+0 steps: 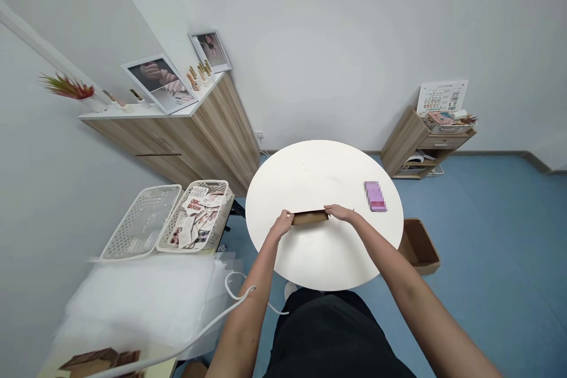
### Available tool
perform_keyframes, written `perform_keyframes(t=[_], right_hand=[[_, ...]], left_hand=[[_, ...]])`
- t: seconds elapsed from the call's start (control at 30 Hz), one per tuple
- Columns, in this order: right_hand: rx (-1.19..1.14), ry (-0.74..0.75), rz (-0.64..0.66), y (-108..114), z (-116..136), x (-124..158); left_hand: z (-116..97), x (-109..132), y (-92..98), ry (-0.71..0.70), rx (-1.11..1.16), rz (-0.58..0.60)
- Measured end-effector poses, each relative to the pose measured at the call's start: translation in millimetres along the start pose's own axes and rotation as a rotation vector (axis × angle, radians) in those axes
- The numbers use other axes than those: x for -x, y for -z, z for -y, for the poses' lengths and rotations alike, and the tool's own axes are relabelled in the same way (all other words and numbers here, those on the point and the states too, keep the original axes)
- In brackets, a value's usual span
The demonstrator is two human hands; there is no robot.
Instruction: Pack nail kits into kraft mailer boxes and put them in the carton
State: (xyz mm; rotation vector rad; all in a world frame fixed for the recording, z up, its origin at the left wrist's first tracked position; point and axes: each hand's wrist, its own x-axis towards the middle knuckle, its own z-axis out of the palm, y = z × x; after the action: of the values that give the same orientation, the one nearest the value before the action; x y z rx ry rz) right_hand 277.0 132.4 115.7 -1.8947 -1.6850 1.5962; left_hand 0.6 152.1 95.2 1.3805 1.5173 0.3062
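Observation:
Over the middle of the round white table [319, 260] I hold a small brown cardboard box [310, 218] with a dark upper edge. My left hand [283, 223] is closed on its left end. At the right end, the fingers of my right hand [337, 211] pinch the corner. The box is seen mostly from one long side, so what it contains, if anything, is hidden. A purple, pixelated rectangular item [375, 196] lies on the table to the right of my right hand.
Left are white plastic baskets, one holding printed packets [195, 221], and a stack of translucent white sheets [142, 295]. A white cable [208, 328] crosses near my left arm. An open brown bin [419, 246] stands on the floor right of the table. Wooden cabinets [212, 142] line the wall.

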Motion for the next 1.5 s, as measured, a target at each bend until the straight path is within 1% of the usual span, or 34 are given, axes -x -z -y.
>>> perform_keyframes(t=[0.13, 0.33, 0.63, 0.87, 1.0, 1.03, 1.1, 1.17, 1.2, 1.27, 1.37, 1.5], right_hand=[[0.029, 0.006, 0.055, 10.7, 7.8, -11.2], [0.046, 0.009, 0.112, 17.4, 10.5, -21.2], [0.048, -0.044, 0.078, 16.1, 1.5, -25.8], [0.050, -0.041, 0.060, 16.7, 3.1, -25.8], [0.060, -0.007, 0.048, 13.5, 4.7, -20.9], [0.067, 0.010, 0.046, 11.0, 4.8, -18.9], [0.115, 0.046, 0.015, 3.4, 3.9, -13.6], [0.213, 0.081, -0.048, -7.5, 1.2, -6.3], [0.267, 0.099, -0.081, -13.9, -0.9, -2.2], [0.354, 0.147, -0.124, -27.2, -6.0, 5.7], [0.460, 0.203, -0.197, -44.3, -14.0, 13.2], [0.540, 0.237, -0.290, -55.3, -22.5, 10.8]], left_hand=[[-6.3, -3.4, 1.9, 0.048, 0.086, 0.019], [-11.4, -3.0, 3.3, 0.040, 0.153, -0.025], [-11.1, 0.2, 12.5, -0.053, 0.163, -0.003], [-9.6, -3.3, 16.5, -0.129, 0.093, -0.003], [-3.4, 0.5, 17.0, -0.183, 0.045, -0.029], [-0.6, 2.5, 15.2, -0.208, 0.009, -0.043], [6.4, 7.5, 8.0, -0.301, -0.120, -0.079], [14.3, 13.7, -3.7, -0.421, -0.286, -0.123], [18.3, 17.0, -10.6, -0.459, -0.346, -0.145], [25.1, 23.7, -24.7, -0.456, -0.422, -0.186], [30.3, 31.8, -42.1, -0.392, -0.500, -0.234], [29.0, 35.0, -57.0, -0.336, -0.532, -0.317]])
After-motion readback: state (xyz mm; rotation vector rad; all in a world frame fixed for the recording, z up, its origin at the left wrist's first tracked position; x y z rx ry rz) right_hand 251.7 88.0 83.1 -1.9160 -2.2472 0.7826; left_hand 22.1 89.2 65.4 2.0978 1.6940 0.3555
